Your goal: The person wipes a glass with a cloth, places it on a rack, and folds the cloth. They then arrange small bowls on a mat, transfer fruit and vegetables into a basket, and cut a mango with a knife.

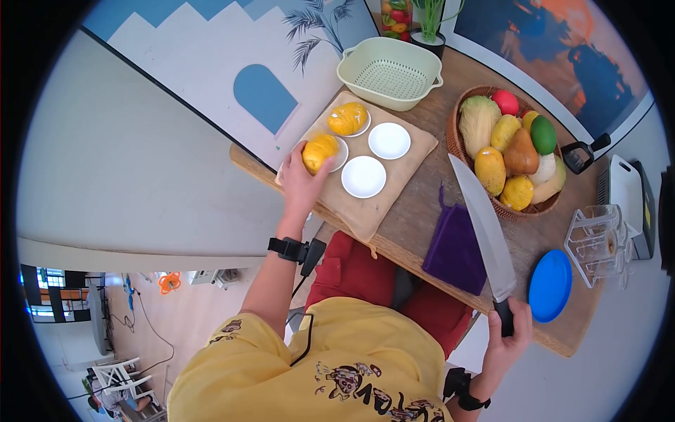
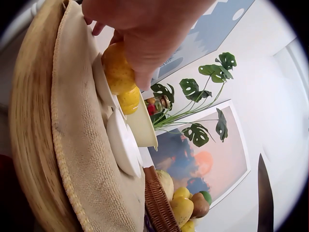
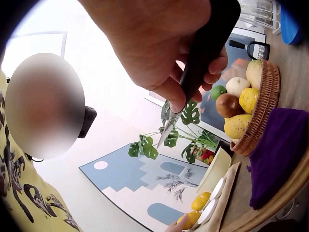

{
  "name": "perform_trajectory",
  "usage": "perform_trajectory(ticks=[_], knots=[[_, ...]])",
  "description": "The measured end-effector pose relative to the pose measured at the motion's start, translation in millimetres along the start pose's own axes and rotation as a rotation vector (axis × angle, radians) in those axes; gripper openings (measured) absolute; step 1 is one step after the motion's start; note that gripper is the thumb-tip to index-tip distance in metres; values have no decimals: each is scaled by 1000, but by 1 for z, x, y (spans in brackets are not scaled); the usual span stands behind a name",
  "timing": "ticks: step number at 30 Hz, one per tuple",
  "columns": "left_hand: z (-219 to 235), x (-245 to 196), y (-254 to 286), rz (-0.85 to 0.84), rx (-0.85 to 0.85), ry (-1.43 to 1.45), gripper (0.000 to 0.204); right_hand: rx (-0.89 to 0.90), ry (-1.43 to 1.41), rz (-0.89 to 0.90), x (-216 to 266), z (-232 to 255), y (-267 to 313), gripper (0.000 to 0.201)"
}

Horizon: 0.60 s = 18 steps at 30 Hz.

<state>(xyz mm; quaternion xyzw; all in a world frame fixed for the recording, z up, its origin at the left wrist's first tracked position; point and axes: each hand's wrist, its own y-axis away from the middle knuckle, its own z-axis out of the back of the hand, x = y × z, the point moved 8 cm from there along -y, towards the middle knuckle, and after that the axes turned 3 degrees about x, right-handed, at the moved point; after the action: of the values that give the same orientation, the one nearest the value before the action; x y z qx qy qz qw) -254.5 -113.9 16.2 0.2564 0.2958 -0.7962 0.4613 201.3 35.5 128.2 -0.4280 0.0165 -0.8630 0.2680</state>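
My left hand [image 1: 304,181] grips a yellow fruit [image 1: 320,155] at a small white dish [image 1: 339,153], its thumb and fingers around the sides. Another yellow fruit [image 1: 348,119] sits on a second dish just behind. Two more white dishes, one [image 1: 389,141] behind the other [image 1: 363,176], stand to the right on the tan cloth [image 1: 365,218]. Off to the right, my right hand [image 1: 511,327] holds a large kitchen knife [image 1: 485,225] by its black handle, the broad blade pointing up and away over the table.
A pale green colander [image 1: 390,70] stands behind the cloth. The wicker basket [image 1: 457,144] of assorted fruit is at the back right. A purple cloth [image 1: 453,250] lies beneath the blade in the head view. Further right are a blue plate [image 1: 550,285] and a glass rack [image 1: 598,243].
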Motion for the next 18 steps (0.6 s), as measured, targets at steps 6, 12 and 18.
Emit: perform_trajectory(ticks=[6,12,18], knots=[[3,-5,6,-208,-104,-20,78,-7,-3,-26,3,1,1,32],[38,-75,20,-291,-102,113,51,-35,-83,-41,-6,5,1,30],[-5,-181,40,-540,231,217,49,-136,-150,-150,-31,20,14,27]])
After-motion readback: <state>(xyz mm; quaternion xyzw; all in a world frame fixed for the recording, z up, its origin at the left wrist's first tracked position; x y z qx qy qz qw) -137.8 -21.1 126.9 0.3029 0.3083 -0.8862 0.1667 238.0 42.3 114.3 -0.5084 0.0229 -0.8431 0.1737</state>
